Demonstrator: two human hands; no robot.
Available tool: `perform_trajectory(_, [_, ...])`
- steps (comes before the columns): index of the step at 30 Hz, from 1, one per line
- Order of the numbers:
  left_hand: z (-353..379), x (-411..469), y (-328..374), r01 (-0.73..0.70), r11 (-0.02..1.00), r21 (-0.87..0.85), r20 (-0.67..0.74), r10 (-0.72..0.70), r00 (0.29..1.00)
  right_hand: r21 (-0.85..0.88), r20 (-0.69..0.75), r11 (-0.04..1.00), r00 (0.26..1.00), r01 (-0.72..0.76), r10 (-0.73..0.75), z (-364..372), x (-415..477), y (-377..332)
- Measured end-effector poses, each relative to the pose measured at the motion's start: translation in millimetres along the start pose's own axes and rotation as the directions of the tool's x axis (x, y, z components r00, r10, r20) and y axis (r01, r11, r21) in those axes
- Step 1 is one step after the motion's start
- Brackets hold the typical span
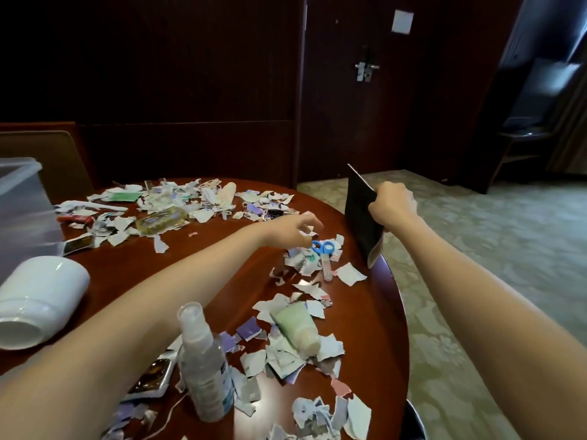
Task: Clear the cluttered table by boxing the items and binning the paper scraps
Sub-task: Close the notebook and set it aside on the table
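Torn paper scraps (301, 263) lie scattered over the round dark wooden table (206, 258). My left hand (290, 230) hovers just above the scraps beside blue-handled scissors (324, 249), its fingers curled and apart with nothing clearly in them. At the table's right edge my right hand (392, 204) grips the top of a black flat card (362, 217), held upright on its lower corner. A clear plastic box (22, 201) stands at the far left.
A clear spray bottle (203, 366) stands near me, and a green tube (297, 325) lies among scraps. A white cup (38, 300) lies on its side at left. A yellowish clear case (162, 219) and more scraps sit at the back. Carpet lies to the right.
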State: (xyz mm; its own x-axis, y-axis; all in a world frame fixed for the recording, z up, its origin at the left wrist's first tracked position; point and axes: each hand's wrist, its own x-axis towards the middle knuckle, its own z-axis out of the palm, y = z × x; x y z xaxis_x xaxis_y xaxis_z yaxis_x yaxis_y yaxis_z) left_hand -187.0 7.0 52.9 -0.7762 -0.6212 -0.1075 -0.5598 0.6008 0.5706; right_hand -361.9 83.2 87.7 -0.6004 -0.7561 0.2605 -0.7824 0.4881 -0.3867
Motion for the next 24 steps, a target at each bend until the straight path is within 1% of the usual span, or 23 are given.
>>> perform_trajectory(3, [5.7,4.0,-6.6,-0.004,1.000,-0.008,-0.009,0.004,1.000,0.036,0.010,0.999,1.000,0.007,-0.007,5.7,3.1,-10.1])
perform_trajectory(7, [9.0,10.0,-11.6,-0.015,1.000,0.008,-0.026,0.015,1.000,0.060,0.047,0.997,0.997,0.053,-0.056,12.7,4.5,-33.2])
perform_trajectory(14, [2.9,8.5,-18.8,0.000,1.000,0.020,-0.119,0.002,0.993,0.045,0.075,0.979,0.977,0.197,-0.200,26.6,-2.1,-69.5])
perform_trajectory(20, [1.9,8.8,-25.2,0.050,0.999,-0.022,-0.153,-0.053,0.987,0.098,0.094,0.967,0.965,0.237,-0.246,33.9,-9.0,-85.9])
perform_trajectory(24, [0.3,9.9,-28.6,0.088,0.995,-0.051,-0.210,-0.097,0.973,0.184,0.112,0.958,0.963,0.222,-0.245,40.8,-9.6,-89.6])
